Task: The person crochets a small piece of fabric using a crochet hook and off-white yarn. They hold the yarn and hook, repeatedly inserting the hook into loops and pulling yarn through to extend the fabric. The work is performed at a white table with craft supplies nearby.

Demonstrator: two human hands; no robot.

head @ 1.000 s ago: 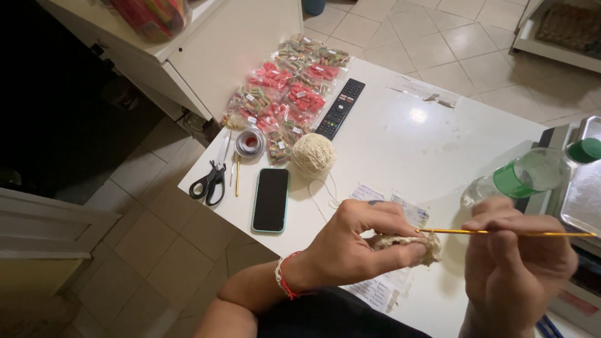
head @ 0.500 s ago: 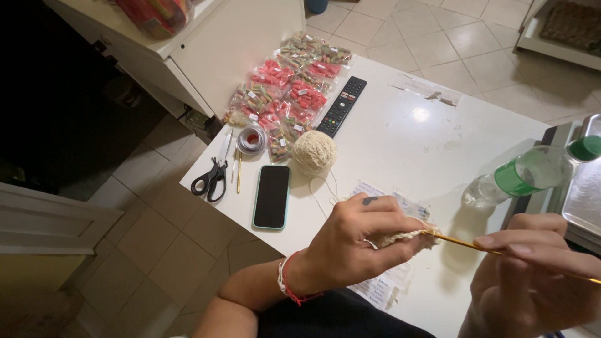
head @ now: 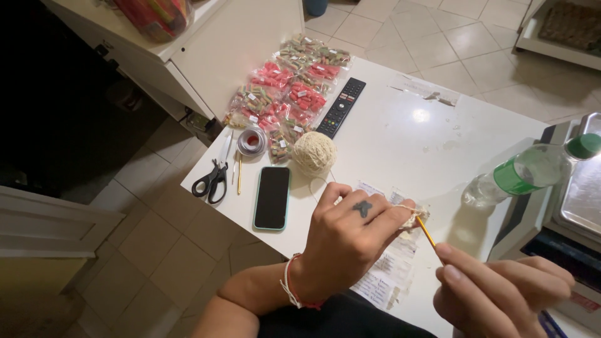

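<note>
Left fingers: my left hand pinches a small cream crochet piece
Right fingers: my right hand grips a thin yellow hook, tip at the piece
Open room: bare white table toward 12 o'clock
Textures: fuzzy yarn ball, glossy phone at 10 o'clock
Edges: plastic bottle lying at 2 o'clock, tiled floor beyond

Left hand pinches a small cream crochet piece while right hand holds a yellow hook beside it.

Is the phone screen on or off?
Off: the phone lies flat, face up on the white table, its screen black.
</note>
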